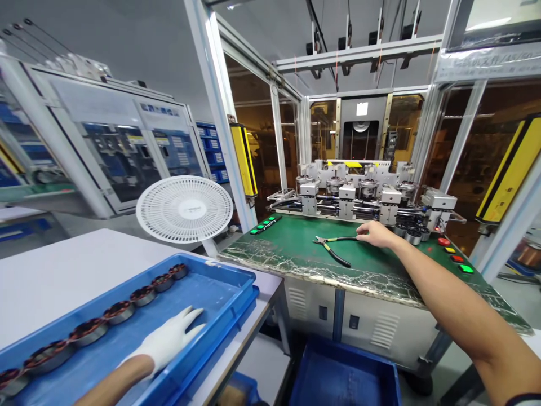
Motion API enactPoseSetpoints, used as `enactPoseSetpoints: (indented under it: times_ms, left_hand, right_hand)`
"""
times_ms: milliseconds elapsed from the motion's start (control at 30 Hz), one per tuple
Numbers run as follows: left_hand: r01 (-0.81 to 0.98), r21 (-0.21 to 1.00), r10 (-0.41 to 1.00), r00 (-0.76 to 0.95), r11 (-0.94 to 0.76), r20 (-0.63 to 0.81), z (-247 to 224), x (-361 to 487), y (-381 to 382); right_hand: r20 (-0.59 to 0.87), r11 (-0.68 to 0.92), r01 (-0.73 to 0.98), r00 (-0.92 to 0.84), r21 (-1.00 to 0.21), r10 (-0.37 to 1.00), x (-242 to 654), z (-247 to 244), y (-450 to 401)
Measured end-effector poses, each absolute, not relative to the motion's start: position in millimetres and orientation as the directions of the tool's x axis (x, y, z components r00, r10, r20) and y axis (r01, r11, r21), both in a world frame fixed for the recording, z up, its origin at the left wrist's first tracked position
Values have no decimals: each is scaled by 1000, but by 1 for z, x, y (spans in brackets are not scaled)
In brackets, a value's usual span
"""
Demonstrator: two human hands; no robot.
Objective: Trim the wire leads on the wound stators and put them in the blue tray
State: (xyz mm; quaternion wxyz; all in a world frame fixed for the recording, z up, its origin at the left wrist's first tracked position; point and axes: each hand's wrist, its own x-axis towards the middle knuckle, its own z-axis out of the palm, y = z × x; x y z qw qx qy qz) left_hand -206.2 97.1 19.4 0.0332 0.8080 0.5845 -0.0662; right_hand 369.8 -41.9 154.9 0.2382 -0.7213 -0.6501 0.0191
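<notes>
My left hand (167,338), in a white glove, is inside the blue tray (236,273) with its fingers stretched out and nothing in them. Along the tray's far side stands a row of motor stators (119,311) with copper windings. My bare right hand (376,234) rests low over the green worktop (291,242), its fingers closed at the end of one handle of the wire cutters (324,241). These cutters lie with jaws pointing left and handles spread. Just right of that hand, several bare metal stator cores (412,235) stand together.
Behind the worktop is a machine with several clamping blocks (346,194). Lit green buttons (466,269) and a red button (443,241) sit at its right edge. A white fan (186,208) stands between the tables. Another blue bin (346,352) is below. Yellow sensor posts (245,160) flank the opening.
</notes>
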Motion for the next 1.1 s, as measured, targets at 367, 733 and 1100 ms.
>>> enactPoseSetpoints:
  times_ms: [367,733,1100]
  left_hand:
    - [951,-47,941,295,-306,-167,22,-205,94]
    - [948,-88,938,286,-307,-194,27,-200,89]
    - [943,-48,933,318,-330,-166,26,-203,91]
  right_hand:
    - [261,-50,923,160,-382,952,367,157,-45]
    - [261,-56,921,167,-386,951,367,157,-44]
    - [272,-46,916,167,-400,948,370,154,-43]
